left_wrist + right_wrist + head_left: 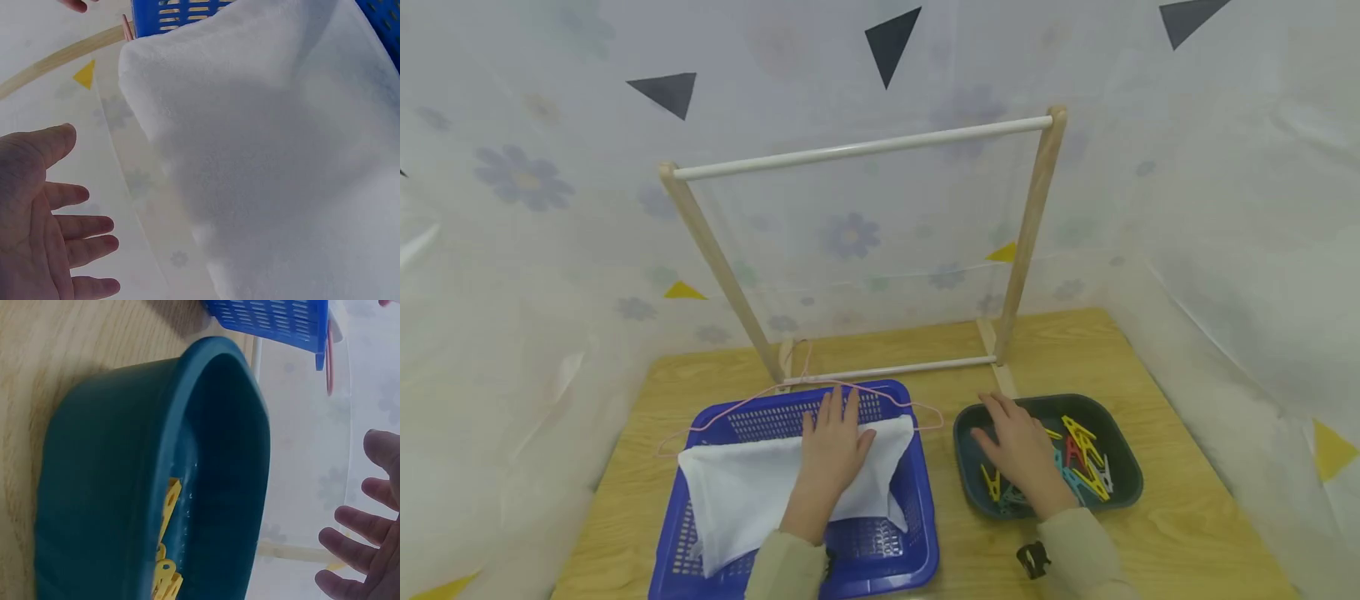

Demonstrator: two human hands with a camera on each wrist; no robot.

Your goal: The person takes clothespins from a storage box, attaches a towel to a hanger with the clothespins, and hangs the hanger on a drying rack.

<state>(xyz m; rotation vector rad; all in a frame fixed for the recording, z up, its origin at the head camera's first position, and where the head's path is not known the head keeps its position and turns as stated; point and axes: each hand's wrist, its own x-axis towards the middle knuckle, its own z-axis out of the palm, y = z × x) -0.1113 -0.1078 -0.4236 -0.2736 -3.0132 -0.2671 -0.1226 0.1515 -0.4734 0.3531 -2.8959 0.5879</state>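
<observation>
My left hand (832,458) hovers over a white cloth (741,483), its fingers spread and holding nothing. The cloth lies folded across a blue plastic basket (931,533), and a thin pink hanger (835,382) spans the basket's far side. In the left wrist view the palm and loose fingers are beside the cloth (250,125). Over a dark green tub (1131,483) is my right hand (1018,446), with relaxed fingers and nothing gripped. Several clothespins (1078,429), in yellow, red, blue and grey, lie in the tub, partly hidden by that hand.
Behind the basket and tub stands a wooden rack with a white top bar (865,150) and a lower bar (895,368). Everything rests on a wood-grain table (1180,500). A flower-patterned sheet (850,275) hangs around the back and sides.
</observation>
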